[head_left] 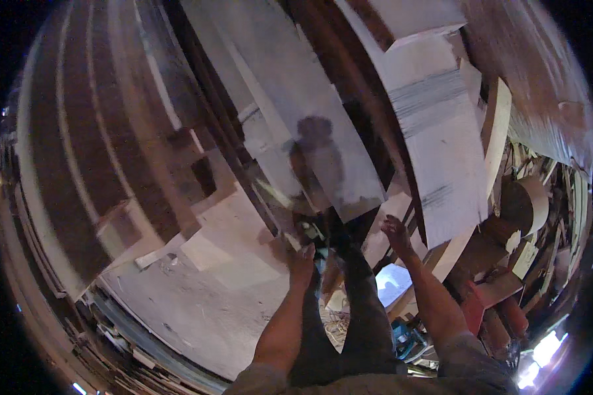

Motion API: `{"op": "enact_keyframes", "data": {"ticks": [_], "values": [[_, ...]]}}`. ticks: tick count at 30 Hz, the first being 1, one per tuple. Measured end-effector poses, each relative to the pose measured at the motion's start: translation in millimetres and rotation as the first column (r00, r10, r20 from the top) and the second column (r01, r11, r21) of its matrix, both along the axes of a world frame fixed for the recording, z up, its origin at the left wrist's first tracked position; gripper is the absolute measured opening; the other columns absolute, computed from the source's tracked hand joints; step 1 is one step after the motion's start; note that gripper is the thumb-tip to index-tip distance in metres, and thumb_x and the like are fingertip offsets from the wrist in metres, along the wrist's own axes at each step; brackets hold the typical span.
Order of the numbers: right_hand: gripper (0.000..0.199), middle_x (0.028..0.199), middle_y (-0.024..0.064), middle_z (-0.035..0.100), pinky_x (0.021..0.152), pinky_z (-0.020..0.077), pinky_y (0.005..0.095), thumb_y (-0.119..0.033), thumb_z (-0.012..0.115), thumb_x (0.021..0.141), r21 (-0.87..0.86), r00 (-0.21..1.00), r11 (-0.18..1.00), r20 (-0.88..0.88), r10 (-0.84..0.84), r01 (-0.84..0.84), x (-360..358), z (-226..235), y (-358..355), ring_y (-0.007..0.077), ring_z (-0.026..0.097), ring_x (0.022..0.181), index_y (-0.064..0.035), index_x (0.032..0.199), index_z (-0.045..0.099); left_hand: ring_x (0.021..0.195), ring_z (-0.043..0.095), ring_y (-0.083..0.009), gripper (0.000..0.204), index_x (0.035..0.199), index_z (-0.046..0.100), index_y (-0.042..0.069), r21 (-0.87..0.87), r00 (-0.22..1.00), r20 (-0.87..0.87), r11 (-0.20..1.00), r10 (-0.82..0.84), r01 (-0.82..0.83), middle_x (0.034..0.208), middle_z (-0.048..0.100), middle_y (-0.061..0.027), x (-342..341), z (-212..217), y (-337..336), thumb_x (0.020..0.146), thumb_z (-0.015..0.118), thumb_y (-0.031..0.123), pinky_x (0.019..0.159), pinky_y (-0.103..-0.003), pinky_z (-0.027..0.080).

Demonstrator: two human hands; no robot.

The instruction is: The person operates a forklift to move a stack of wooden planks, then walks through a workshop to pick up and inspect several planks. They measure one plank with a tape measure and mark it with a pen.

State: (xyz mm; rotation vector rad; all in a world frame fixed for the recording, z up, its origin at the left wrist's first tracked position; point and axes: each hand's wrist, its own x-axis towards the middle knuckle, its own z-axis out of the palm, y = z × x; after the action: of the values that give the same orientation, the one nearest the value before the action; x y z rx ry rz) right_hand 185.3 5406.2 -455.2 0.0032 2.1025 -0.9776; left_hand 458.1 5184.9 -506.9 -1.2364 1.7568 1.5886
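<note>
My left hand [301,258] is low in front of my legs, beside the near end of a narrow pale strip of wood [270,192]. Its fingers are dim and blurred, so I cannot make out whether they grip anything. To the right, my right hand [395,228] is raised with its fingers apart and loosely bent, nothing seen in them. It is near the end of a wide pale board [441,151] and just right of a flat grey board [356,197]. A dark shadow of a head and shoulders falls across the grey board.
Long dark planks with pale edges [79,131] run along the left. A pale dusty floor [204,316] spreads below them. Offcuts [524,204] pile up at the right, near a red object [472,308]. A teal tool [407,339] lies by my right leg.
</note>
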Motion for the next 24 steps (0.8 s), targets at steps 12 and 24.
{"op": "enact_keyframes", "data": {"ticks": [12,24], "values": [[0.059,0.128,0.0196,0.055,0.099,0.0395,0.0397,-0.042,0.062,0.088,0.037,0.958,0.996,-0.270,0.094,-0.087,-91.9,-145.7,-57.7,0.0294,0.051,0.118,-0.0012,0.129,0.051,0.140,0.026,-0.0256,0.086,0.147,0.024,0.005,0.431,0.676,0.270,0.542,0.686,-0.722,0.148,0.033,-0.0161,-147.4,-117.5,20.3,0.088,0.055,0.060,0.114,-0.039,0.022],[0.074,0.130,0.0169,0.053,0.099,0.0387,0.0365,-0.049,0.068,0.082,0.164,0.983,0.986,0.168,-0.072,0.044,-115.8,-157.9,-65.7,0.0273,0.051,0.116,0.0041,0.130,0.048,0.125,0.040,-0.0207,0.066,0.134,0.042,0.004,0.406,0.778,0.004,0.710,0.629,-0.576,0.135,0.043,-0.0115,-176.6,-137.7,42.0,0.084,0.069,0.036,0.108,-0.039,0.030]]}}
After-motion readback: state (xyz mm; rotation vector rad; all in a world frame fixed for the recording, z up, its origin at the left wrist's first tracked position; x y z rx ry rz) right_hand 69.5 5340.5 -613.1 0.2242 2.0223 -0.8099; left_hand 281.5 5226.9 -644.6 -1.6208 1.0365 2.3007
